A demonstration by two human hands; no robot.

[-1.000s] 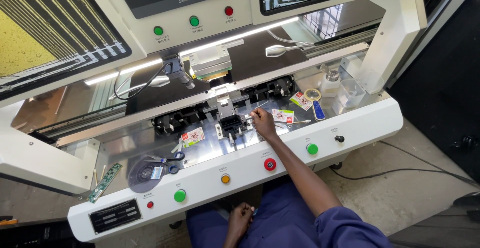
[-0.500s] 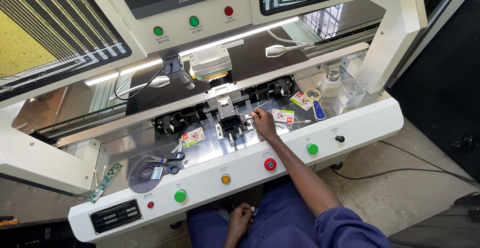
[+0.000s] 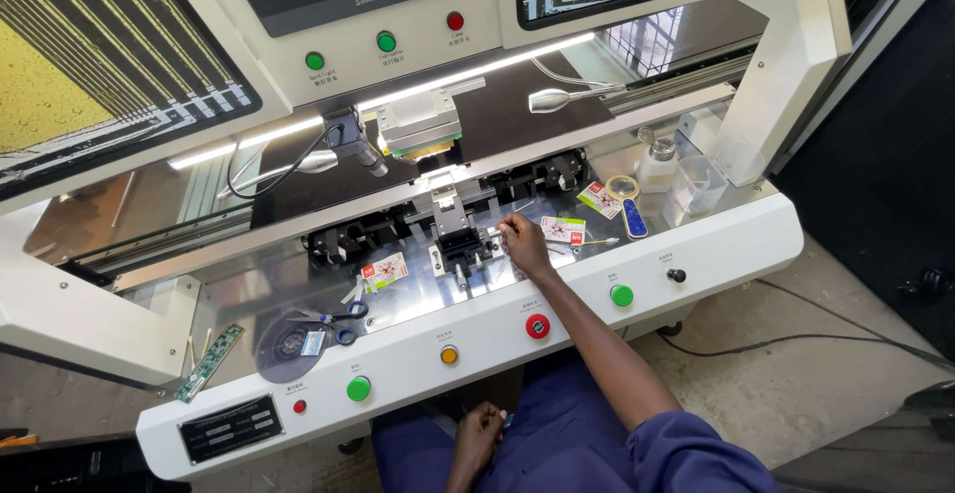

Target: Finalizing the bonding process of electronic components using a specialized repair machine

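Observation:
My right hand reaches onto the shiny metal work deck of a white bench machine. Its fingers pinch a thin stick-like tool beside the small black clamp fixture at the deck's middle. My left hand rests low on my lap in blue trousers, fingers curled around something small that I cannot make out. A small white and red card lies just right of the right hand.
Blue-handled scissors and a dark round disc lie at deck left, with a green circuit strip beyond. A magnifier, bottle and clear cup stand at the right. Coloured buttons line the front panel.

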